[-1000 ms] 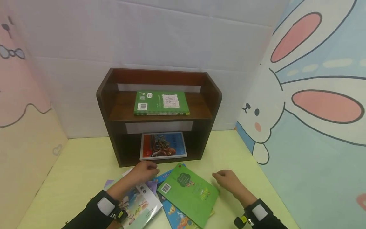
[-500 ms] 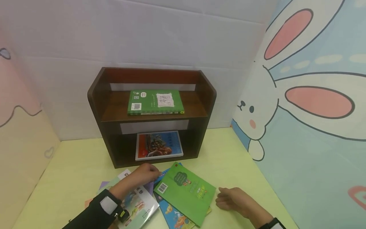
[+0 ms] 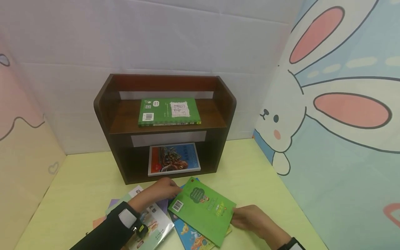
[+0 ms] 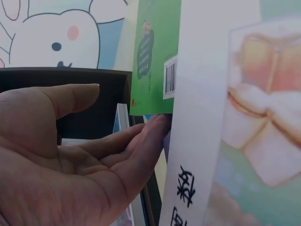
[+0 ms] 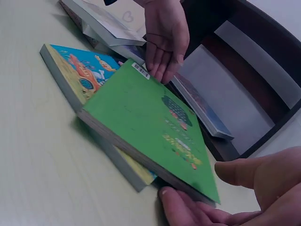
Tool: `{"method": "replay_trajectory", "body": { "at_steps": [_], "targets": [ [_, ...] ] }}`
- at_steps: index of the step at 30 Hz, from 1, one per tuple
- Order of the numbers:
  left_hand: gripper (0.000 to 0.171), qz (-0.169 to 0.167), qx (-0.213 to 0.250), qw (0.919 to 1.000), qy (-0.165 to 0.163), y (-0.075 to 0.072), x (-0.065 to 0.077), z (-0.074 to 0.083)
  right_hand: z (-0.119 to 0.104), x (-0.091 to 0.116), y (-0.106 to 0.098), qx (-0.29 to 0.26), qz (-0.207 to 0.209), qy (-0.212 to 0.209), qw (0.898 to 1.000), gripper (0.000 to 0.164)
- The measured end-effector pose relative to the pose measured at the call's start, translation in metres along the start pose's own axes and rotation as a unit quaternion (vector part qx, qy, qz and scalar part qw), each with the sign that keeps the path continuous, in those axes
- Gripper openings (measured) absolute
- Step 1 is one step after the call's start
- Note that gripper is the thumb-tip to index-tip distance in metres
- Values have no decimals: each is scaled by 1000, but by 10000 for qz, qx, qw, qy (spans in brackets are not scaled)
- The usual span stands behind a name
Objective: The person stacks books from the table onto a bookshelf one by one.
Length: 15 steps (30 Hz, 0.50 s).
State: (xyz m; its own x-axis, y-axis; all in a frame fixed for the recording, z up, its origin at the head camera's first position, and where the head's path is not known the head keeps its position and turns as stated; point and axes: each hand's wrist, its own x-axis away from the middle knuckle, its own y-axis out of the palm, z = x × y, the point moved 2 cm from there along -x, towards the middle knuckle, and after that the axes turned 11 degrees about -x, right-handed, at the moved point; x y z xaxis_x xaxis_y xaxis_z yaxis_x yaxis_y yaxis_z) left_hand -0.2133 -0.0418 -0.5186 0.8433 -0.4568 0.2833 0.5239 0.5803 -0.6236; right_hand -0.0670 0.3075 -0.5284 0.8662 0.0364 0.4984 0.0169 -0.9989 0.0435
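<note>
A green book (image 3: 204, 217) with a barcode lies slantwise over a blue illustrated book (image 3: 190, 236) on the table. My right hand (image 3: 251, 218) is at the green book's right edge; in the right wrist view its fingers (image 5: 181, 209) reach below that edge while the thumb stands apart from them. By the barcode corner is my left hand (image 3: 162, 191), fingertips at the book's edge. The left wrist view shows its thumb (image 4: 77, 99) raised and spread from the fingers. Under the left forearm lies a pale picture book (image 3: 159, 222), partly hidden.
A dark brown two-tier shelf (image 3: 167, 130) stands behind the books. Its upper tier bears a green book (image 3: 170, 111), its lower tier a red-and-blue book (image 3: 173, 158). A purple book (image 3: 164, 205) shows beneath the pale one. A rabbit-painted wall (image 3: 337, 173) bounds the right.
My right hand has moved in to the green book's right edge, after withdrawing slightly toward me. My left hand has shifted right to its barcode corner. The books stay in place.
</note>
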Motion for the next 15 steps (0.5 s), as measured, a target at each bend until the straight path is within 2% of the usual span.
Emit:
{"method": "replay_trajectory", "body": {
  "at_steps": [3, 8, 15],
  "targets": [
    [29, 88, -157, 9998, -77, 4, -1, 0, 4, -2, 2, 67, 115, -135, 9998, 41],
    [23, 211, -328, 9992, -9, 8, -2, -4, 8, -4, 4, -21, 341, -188, 9992, 39],
    [15, 264, -180, 9995, 78, 11, -2, -6, 12, -7, 5, -224, 611, -211, 9977, 36]
  ]
}}
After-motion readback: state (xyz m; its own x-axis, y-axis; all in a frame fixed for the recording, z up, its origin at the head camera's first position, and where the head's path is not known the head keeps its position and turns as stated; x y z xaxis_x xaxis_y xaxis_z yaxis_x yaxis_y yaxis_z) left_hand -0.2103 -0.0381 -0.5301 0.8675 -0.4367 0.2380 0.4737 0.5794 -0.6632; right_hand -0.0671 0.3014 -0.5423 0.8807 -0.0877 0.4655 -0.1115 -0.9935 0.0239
